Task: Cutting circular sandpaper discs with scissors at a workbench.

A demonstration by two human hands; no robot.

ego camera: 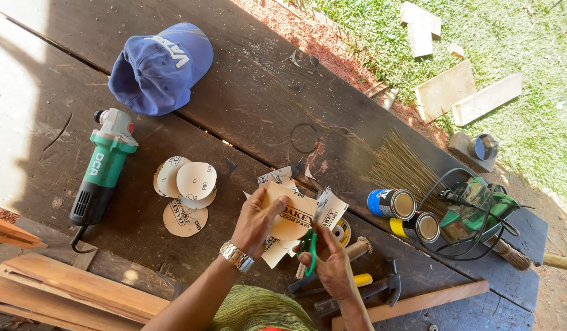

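- Right hand [332, 260], lower centre: fingers through green-handled scissors [308, 245], closed around the handles.
- Left hand [256, 220] (watch on wrist) pinches the sandpaper sheet [296, 214], centre frame, blades at its lower edge.
- Hammer [381, 285] just right of the hands.
- Cut sandpaper discs [185, 193] left of centre, on the wooden table [253, 92].
- Green angle grinder [102, 168] at left.
- Two tins [406, 214] at right.
- Blue cap [161, 67] upper left.

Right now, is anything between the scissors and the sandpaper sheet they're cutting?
Nothing visible. The right hand holds the green-handled scissors with the blades already against the sandpaper sheet, which the left hand grips directly. The cut discs lie apart, to the left.
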